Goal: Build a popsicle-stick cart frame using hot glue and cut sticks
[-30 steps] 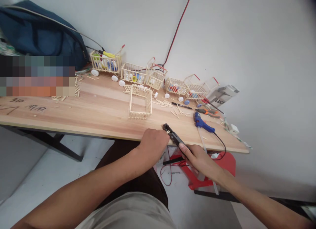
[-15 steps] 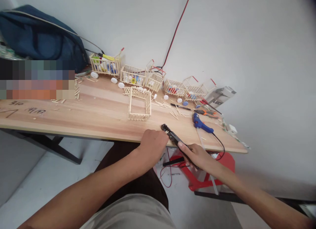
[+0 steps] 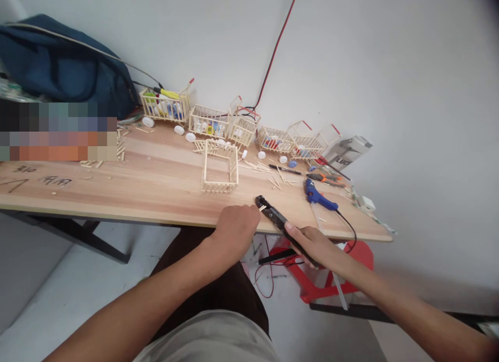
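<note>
My left hand point(image 3: 238, 222) is closed at the table's front edge, pinching small pale wooden sticks point(image 3: 262, 208) whose ends stick out past the fingers. Those ends lie at the jaws of a pair of black pliers point(image 3: 277, 217). My right hand point(image 3: 307, 242) is wrapped round the handles of this tool, its thumb on top. Just beyond my hands stands an open, box-shaped frame of wooden sticks point(image 3: 220, 187). To the right rests a blue glue gun point(image 3: 317, 195) with a black cord.
Small stick-built carts point(image 3: 166, 106) with white wheels line the wall, some holding small containers. Loose sticks point(image 3: 257, 167), a black pen point(image 3: 285, 169) and orange-handled pliers point(image 3: 327, 180) lie on the table point(image 3: 156, 195). A dark blue bag point(image 3: 78, 65) is at back left; a red stool point(image 3: 358, 258) stands below.
My left hand has drawn slightly left, away from the tool's jaws, so the stick ends show more. The pliers have shifted slightly; other things stay put.
</note>
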A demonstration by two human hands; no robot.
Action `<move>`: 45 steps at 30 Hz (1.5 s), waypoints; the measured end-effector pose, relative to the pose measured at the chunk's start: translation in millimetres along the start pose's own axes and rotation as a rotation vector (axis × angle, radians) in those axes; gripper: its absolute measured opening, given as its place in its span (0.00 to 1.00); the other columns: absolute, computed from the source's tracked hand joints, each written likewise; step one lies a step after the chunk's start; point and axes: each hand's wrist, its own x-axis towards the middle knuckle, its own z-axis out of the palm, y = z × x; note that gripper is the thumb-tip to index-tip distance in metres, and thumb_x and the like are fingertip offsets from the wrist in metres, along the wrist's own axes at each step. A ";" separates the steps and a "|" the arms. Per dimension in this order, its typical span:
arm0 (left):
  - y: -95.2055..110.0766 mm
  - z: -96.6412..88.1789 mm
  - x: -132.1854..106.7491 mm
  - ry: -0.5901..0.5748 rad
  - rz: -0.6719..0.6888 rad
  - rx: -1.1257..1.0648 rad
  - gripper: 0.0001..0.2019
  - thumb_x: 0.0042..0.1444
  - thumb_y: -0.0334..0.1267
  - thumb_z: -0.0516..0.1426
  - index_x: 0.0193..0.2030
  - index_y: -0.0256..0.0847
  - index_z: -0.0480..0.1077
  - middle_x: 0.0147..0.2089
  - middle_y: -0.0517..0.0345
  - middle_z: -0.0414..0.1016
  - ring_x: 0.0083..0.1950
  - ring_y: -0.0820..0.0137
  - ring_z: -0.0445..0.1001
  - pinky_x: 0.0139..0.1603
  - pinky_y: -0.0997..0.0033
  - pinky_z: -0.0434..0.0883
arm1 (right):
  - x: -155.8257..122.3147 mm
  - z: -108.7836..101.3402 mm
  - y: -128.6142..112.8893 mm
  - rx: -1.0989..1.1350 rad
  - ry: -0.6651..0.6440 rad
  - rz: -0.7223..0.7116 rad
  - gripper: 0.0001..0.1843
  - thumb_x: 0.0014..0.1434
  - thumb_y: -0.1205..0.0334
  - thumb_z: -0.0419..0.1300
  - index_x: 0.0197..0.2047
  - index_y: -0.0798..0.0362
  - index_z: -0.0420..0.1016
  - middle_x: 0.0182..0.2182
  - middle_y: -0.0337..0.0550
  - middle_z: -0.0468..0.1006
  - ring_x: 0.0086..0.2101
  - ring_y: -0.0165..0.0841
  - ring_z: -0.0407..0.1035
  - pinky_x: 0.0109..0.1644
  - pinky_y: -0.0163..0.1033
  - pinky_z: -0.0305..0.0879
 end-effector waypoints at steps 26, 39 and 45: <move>-96.2 -45.8 -56.3 0.542 -0.341 -0.168 0.10 0.62 0.40 0.51 0.35 0.41 0.71 0.35 0.58 0.76 0.36 0.70 0.71 0.38 0.73 0.62 | 89.1 14.0 -40.3 1.113 0.399 -0.448 0.34 0.51 0.23 0.45 0.27 0.49 0.59 0.18 0.35 0.66 0.17 0.29 0.65 0.20 0.35 0.65; -153.6 -29.4 -10.8 0.438 -0.533 0.071 0.07 0.58 0.41 0.55 0.36 0.40 0.69 0.40 0.50 0.74 0.42 0.61 0.71 0.36 0.68 0.61 | 95.1 19.0 -35.0 1.120 0.349 -0.464 0.35 0.49 0.24 0.51 0.26 0.51 0.63 0.17 0.36 0.68 0.17 0.29 0.66 0.18 0.35 0.65; -166.3 -32.4 -17.9 0.521 -0.451 -0.151 0.08 0.57 0.35 0.52 0.36 0.39 0.72 0.37 0.52 0.77 0.41 0.63 0.73 0.41 0.68 0.65 | 97.4 19.9 -32.6 1.175 0.382 -0.449 0.36 0.45 0.23 0.53 0.26 0.52 0.64 0.18 0.34 0.68 0.16 0.27 0.63 0.18 0.35 0.64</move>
